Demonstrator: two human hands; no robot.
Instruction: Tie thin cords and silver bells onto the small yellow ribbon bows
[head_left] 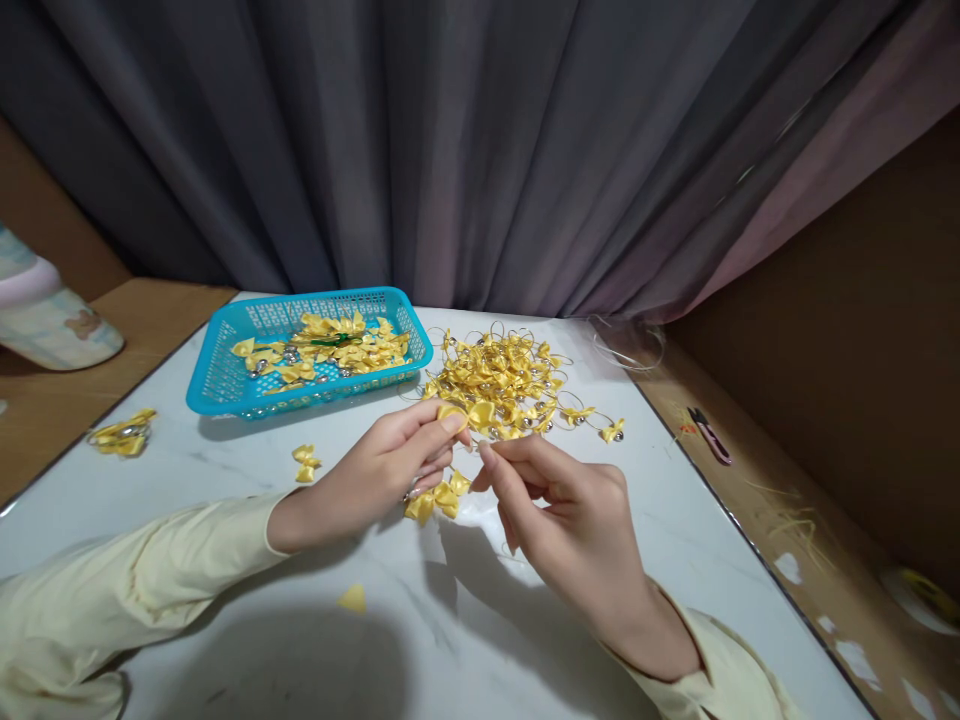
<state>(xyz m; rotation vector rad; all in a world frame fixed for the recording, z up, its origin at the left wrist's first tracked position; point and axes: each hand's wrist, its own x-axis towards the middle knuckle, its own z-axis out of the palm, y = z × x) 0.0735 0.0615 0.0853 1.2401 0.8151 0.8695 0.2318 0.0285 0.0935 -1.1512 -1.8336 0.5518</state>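
Single view, carried on my head: it looks forward and down across the surface [262,660], my fingers [510,474] sitting near mid-frame at close range, my pale sleeves [180,555] entering from the lower left and lower right. The line of sight runs on past the fingers to the heap of yellow bows [501,375] and, left of it, the blue basket [217,368], farther off, then meets the grey curtain [450,150] filling the top. Field is wide, taking in a container [52,315] at the left edge and a brown panel [840,270] at the right.
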